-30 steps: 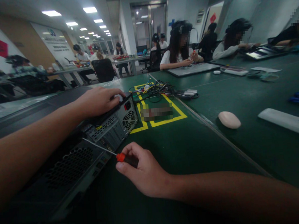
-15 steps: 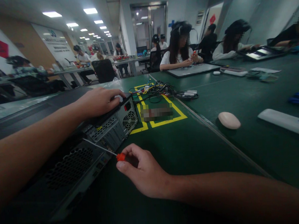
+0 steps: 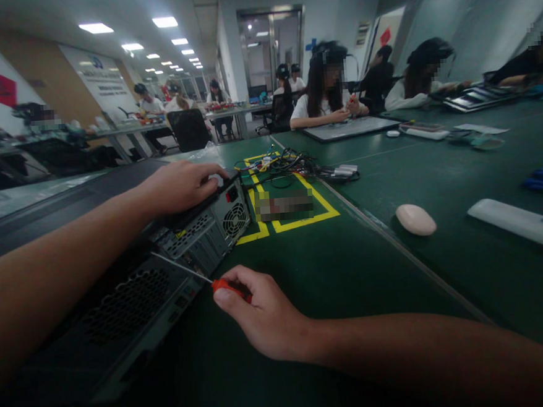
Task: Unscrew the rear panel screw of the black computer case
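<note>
A black computer tower lies on its side at the left, its metal back panel facing me. My left hand rests on its upper side, fingers stretched toward the far corner by the power supply fan. In my right hand is a screwdriver with a red handle, held between thumb and fingers. Its thin shaft slants up and left to the edge of the back panel beside the slot covers. Whether the tip sits in a screw is too small and dark to tell.
Tangled cables lie beyond the tower, near yellow tape and a blurred-out item. To the right are a pale oval object and a long white object on the green table. Several people sit working farther back.
My right hand's fingers have shifted on the screwdriver, and more of its red handle now shows. The shaft stays at the same spot. My left hand and the tower have not moved.
</note>
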The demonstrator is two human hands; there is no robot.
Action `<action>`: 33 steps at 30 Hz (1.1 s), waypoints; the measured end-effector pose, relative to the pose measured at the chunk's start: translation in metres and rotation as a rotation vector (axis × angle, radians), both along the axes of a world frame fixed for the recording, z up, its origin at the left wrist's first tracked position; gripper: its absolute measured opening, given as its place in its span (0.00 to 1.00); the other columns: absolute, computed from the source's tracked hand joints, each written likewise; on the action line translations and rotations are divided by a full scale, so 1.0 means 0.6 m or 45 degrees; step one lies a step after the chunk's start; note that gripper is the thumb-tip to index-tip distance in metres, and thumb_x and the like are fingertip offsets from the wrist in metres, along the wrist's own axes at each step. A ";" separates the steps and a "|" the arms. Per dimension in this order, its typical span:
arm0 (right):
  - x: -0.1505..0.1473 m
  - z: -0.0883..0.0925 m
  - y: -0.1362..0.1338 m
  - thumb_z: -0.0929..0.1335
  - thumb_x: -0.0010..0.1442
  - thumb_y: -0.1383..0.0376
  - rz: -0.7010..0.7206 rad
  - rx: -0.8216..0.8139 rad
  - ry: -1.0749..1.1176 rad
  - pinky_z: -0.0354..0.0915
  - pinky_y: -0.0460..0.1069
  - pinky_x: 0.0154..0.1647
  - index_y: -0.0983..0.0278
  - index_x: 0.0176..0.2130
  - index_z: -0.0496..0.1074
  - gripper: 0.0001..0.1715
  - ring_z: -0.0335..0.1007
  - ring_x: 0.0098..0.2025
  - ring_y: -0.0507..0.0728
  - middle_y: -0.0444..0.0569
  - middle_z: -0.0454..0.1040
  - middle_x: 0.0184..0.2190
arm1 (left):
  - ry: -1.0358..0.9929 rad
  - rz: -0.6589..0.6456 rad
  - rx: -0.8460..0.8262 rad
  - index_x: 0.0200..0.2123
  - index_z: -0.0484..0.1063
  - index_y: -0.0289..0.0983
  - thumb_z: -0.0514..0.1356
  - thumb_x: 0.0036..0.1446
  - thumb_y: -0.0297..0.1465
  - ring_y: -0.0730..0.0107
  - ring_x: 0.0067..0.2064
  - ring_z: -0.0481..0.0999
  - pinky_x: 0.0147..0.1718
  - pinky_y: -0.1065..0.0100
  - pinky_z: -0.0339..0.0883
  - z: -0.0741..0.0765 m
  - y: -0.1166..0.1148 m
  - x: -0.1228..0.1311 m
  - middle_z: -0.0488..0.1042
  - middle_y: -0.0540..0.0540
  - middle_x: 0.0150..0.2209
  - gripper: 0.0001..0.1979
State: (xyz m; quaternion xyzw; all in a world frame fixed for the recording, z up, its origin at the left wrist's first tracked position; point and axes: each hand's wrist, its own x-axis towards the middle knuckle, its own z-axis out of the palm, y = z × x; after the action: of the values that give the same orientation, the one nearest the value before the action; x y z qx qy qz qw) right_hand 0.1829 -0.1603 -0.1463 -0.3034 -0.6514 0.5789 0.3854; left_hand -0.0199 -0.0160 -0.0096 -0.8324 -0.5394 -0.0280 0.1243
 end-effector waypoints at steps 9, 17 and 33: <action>0.000 0.007 -0.002 0.76 0.63 0.62 -0.045 -0.062 -0.029 0.65 0.51 0.41 0.60 0.44 0.71 0.13 0.71 0.38 0.55 0.41 0.73 0.36 | 0.040 0.015 -0.003 0.66 0.80 0.45 0.48 0.71 0.42 0.51 0.43 0.83 0.48 0.55 0.71 0.004 -0.003 0.004 0.86 0.39 0.43 0.30; -0.005 -0.003 -0.002 0.75 0.65 0.64 -0.075 0.013 -0.018 0.64 0.51 0.41 0.60 0.43 0.70 0.10 0.69 0.37 0.55 0.40 0.72 0.34 | 0.054 0.019 -0.001 0.67 0.79 0.46 0.48 0.71 0.42 0.51 0.48 0.84 0.51 0.56 0.72 0.004 -0.004 0.004 0.86 0.41 0.46 0.30; -0.004 -0.019 -0.008 0.69 0.74 0.55 -0.110 0.103 -0.058 0.65 0.52 0.39 0.62 0.49 0.77 0.14 0.68 0.36 0.56 0.44 0.72 0.35 | 0.078 0.052 -0.009 0.68 0.78 0.46 0.48 0.73 0.40 0.47 0.52 0.83 0.49 0.53 0.71 0.009 -0.010 0.014 0.85 0.37 0.53 0.29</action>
State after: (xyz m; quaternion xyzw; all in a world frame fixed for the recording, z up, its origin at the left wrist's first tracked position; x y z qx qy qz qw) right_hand 0.1804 -0.1648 -0.1577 -0.3288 -0.6692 0.5277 0.4070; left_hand -0.0115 -0.0219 -0.0045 -0.8221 -0.5523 0.0019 0.1383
